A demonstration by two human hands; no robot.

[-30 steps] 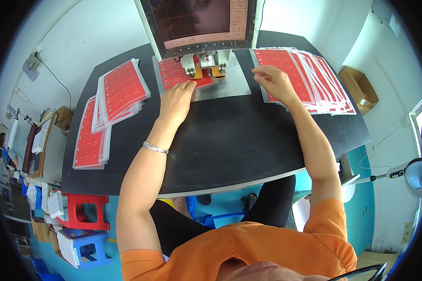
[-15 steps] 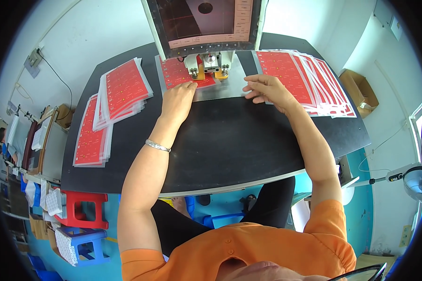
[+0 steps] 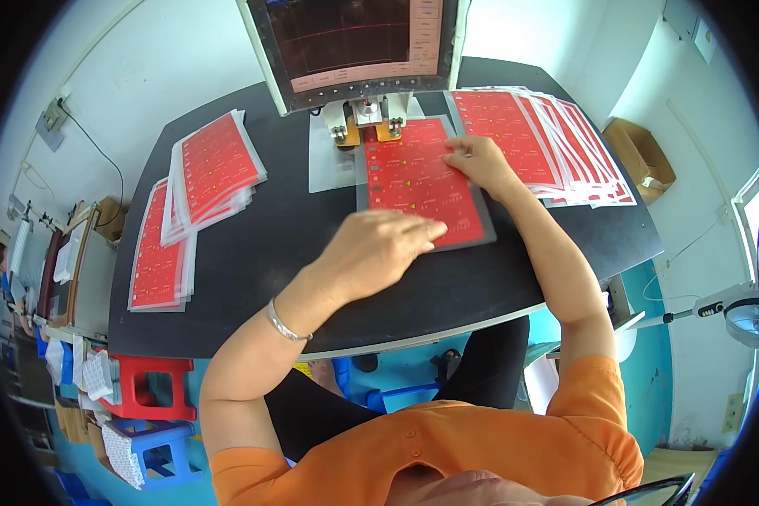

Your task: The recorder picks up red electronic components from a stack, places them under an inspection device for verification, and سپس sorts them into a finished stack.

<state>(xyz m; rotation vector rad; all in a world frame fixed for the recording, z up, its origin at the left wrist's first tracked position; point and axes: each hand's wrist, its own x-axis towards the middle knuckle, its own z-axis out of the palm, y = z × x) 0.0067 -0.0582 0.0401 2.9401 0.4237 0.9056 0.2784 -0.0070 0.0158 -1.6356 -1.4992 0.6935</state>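
A red printed sheet (image 3: 417,185) with a clear-grey border lies at a slant on the black table, its far-left corner under the yellow-tipped clamp (image 3: 369,133) of a machine. My left hand (image 3: 375,253) is slightly blurred, its fingers stretched out together over the sheet's near part, holding nothing. At the sheet's right edge is my right hand (image 3: 481,164), its fingers bent and closed on that edge. Above the clamp, a monitor (image 3: 354,84) displays a dark picture with a red line. A metal plate (image 3: 331,160) shows to the left of the sheet.
On the left of the black table (image 3: 295,287) lie two overlapping piles of red sheets (image 3: 218,160). A fanned stack of similar sheets (image 3: 502,135) lies at the right. A cardboard box (image 3: 637,156) stands beyond the right edge. Red and blue stools (image 3: 156,388) stand at lower left.
A red sheet has come nearer and to the right, out from under the monitor. My left hand has moved toward me and right; my right hand has met the sheet's edge. The monitor picture differs.
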